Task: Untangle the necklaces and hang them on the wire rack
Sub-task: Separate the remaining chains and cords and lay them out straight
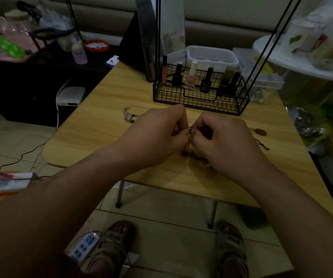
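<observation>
My left hand (157, 135) and my right hand (223, 141) meet over the middle of the small wooden table (93, 133). Both pinch a thin strand of the tangled necklaces (189, 152), which hangs between the fingertips down to a dark knot on the tabletop. A silver chain with a square pendant (128, 116) lies to the left of my left hand. A brown oval pendant on a dark cord (260, 131) lies to the right. The black wire rack (200, 95) stands behind my hands, with tall thin black rods rising from it.
Several nail polish bottles (191, 77) stand in the rack's basket. Clear plastic boxes (211, 57) sit behind it. A white power strip (84, 245) with cables lies on the tiled floor by my sandalled feet. Cluttered shelves flank the table left and right.
</observation>
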A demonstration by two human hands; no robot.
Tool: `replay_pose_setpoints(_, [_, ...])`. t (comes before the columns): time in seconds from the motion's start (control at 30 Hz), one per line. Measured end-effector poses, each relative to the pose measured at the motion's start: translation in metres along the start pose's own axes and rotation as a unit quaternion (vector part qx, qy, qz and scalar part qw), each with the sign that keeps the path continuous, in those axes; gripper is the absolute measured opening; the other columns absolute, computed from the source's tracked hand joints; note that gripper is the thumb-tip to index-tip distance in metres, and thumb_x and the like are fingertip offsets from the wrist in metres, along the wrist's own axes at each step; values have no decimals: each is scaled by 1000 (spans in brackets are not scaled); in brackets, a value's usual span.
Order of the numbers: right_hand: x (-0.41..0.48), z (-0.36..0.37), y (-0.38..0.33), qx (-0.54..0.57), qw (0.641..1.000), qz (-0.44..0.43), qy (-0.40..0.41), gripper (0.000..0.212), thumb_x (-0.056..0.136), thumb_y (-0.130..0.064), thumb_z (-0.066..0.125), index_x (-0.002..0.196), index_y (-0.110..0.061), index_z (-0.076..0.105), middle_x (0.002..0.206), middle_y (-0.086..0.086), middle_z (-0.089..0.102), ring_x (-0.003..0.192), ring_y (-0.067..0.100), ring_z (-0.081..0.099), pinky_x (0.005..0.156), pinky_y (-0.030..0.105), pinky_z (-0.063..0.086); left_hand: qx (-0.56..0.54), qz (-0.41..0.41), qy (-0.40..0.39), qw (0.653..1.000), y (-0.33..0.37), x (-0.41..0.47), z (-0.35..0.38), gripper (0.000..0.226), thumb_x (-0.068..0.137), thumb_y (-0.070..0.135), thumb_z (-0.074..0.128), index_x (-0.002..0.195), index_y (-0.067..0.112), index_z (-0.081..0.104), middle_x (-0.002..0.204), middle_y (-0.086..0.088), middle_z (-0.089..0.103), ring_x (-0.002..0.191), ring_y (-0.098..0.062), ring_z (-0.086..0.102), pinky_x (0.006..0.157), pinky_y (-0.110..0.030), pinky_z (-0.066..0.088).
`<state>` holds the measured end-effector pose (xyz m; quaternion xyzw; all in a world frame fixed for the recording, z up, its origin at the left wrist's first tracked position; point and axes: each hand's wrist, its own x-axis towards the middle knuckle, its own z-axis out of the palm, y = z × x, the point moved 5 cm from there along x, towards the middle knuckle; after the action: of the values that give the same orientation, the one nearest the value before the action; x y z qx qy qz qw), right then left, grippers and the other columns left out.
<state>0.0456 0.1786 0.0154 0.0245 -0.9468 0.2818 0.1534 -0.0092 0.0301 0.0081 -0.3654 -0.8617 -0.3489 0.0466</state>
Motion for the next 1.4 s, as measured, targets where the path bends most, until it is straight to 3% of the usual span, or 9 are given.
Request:
replay_pose_setpoints(0.17, [3,-4,5,131,989,63,-27,8,94,-22,69,87,-24,72,78,-4,71,69,11,68,54,24,55,-95,-27,-21,995,-4,4,-3,6,96,20,68,93,22,64,87,4,67,81,-12,63,68,-30,53])
replay_pose_setpoints(0.3, [3,-7,8,228,965,96,-88,10,100,-20,64,96,-16,73,84,-2,76,73,8,72,63,23,59,-204,-62,-69,974,-6,5,-8,4,101,13,64,98,15,65,96,-6,73,93,-18,73,86,-41,62])
replay_pose_setpoints(0.5, [1,-3,4,153,980,68,-110,11,100,-30,58,94,-26,67,90,2,73,74,19,67,59,36,55,-155,-50,-72,984,-3,2,-7,4,98,17,65,95,18,63,94,-2,70,90,-22,68,82,-50,57])
replay_pose_setpoints(0.6, [0,-1,4,140,980,70,-119,10,100,-28,57,93,-27,65,90,0,73,64,6,60,58,33,52,-133,-51,-75,987,-1,2,-6,6,98,19,65,93,21,62,91,1,69,86,-20,65,77,-51,56])
replay_pose_setpoints(0.8, [1,6,7,281,935,127,-173,13,106,-18,51,105,-13,63,87,1,76,96,26,74,91,45,59,-167,-64,-68,982,-2,3,-9,5,99,17,66,95,17,63,94,-5,72,92,-28,69,83,-58,56])
replay_pose_setpoints(0.97, [3,2,12,374,898,171,-157,18,103,-6,50,116,-10,62,80,5,65,84,22,74,78,34,58,-231,-81,-68,967,-8,3,-13,6,97,9,68,99,10,62,93,-8,76,96,-25,74,92,-55,59])
replay_pose_setpoints(1.1, [2,4,11,363,901,161,-174,17,103,-8,52,117,-12,62,71,9,63,67,26,62,67,41,52,-265,-75,-75,958,-9,4,-13,12,98,1,65,107,8,61,88,-4,73,89,-19,74,85,-36,61])
replay_pose_setpoints(1.23, [3,5,11,340,916,145,-153,11,101,-11,60,111,-10,64,67,-3,58,54,12,48,46,28,40,-270,-74,-71,958,-10,5,-13,18,96,-1,67,107,11,62,89,-2,68,81,-16,70,78,-31,57])
replay_pose_setpoints(1.4, [5,2,12,285,947,103,-109,7,98,-22,67,100,-20,73,73,-2,66,62,13,52,57,31,44,-252,-76,-76,962,-9,5,-12,23,94,0,70,108,16,64,93,-7,68,82,-17,66,75,-31,57])
